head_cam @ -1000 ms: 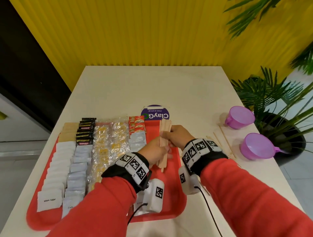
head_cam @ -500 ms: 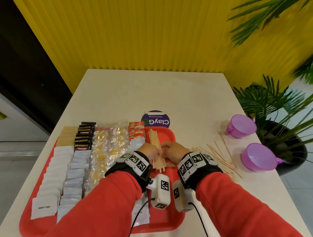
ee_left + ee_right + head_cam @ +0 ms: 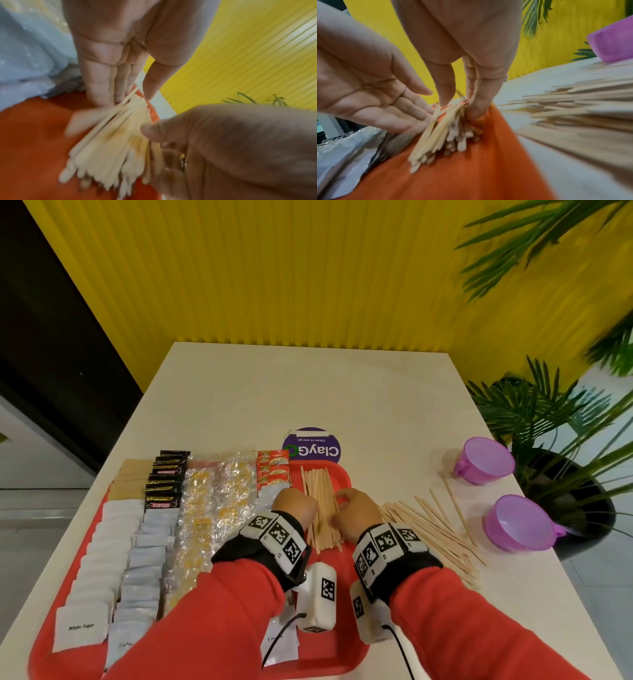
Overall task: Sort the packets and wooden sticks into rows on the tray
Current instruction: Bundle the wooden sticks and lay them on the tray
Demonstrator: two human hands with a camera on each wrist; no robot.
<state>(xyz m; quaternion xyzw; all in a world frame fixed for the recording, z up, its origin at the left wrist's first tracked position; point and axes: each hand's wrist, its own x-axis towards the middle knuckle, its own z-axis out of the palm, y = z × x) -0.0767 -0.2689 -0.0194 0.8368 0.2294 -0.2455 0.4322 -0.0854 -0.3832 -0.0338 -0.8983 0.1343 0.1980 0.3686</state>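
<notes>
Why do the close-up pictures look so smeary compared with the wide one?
Head view: mostly sharp, the White Sugar packet label readable. Left wrist view: the wooden sticks smear with motion. Right wrist view: the loose sticks on the table streak badly.

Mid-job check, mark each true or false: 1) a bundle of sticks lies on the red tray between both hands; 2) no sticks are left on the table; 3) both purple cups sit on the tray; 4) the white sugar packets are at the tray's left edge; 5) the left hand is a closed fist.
1) True: the bundle of sticks lies on the red tray, between the left hand and right hand.
2) False: loose sticks remain on the table.
3) False: the purple cups stand on the table, right of the tray.
4) True: white sugar packets.
5) False: its fingers are straight against the bundle.
</notes>
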